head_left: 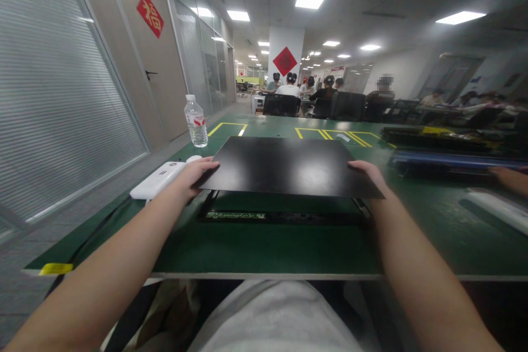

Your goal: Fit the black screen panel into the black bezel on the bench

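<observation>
A flat black panel (284, 168) is held level above the green table, one hand at each short side. My left hand (198, 173) grips its left edge, thumb on top and fingers underneath. On the opposite edge, my right hand (369, 173) is closed the same way, its lower fingers hidden beneath. Under the panel lies a dark frame (322, 218) with a strip of green circuit board (235, 214) along its near side. The panel covers most of this frame.
A water bottle (196, 124) and a white box-shaped device (159, 180) stand at the left. Yellow tape (226, 124) marks the far table. At the right are blurred dark and blue parts (449, 162), with another person's hand (511, 180) beside them. Several people sit farther back.
</observation>
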Demonstrator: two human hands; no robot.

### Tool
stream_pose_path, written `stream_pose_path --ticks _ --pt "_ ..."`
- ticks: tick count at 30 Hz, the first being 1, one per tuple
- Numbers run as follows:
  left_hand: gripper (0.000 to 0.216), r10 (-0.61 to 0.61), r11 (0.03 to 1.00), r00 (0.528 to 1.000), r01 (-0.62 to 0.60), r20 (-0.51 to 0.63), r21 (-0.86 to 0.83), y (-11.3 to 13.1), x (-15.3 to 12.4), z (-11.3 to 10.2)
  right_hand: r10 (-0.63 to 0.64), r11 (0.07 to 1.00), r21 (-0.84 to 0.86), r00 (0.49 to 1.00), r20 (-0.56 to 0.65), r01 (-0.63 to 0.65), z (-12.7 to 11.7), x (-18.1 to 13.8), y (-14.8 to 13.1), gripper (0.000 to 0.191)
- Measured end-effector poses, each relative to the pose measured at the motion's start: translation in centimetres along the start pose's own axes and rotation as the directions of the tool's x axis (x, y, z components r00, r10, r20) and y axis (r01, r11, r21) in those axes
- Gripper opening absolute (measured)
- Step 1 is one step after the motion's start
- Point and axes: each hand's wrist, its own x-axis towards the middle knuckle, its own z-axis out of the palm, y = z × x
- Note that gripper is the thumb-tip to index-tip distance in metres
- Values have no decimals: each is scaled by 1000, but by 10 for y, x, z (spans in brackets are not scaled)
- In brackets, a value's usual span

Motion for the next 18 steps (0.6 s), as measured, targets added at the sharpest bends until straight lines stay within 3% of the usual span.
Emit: stream_pose_path --ticks 3,6,12,18 --pt "33 47 999 998 -48 -49 -11 5 -2 -2 159 981 -133 978 132 -142 3 -2 4 17" --pt "35 64 997 995 -66 -71 -28 10 -4 -4 159 972 -206 965 210 -115 3 3 8 16" --pt "38 49 997 989 -56 -142 -50 12 -1 -7 17 995 -97 985 174 0 2 14 11 19" --pt "33 51 998 986 -58 -159 -38 7 0 -5 -62 975 -213 998 21 65 0 14 14 35"
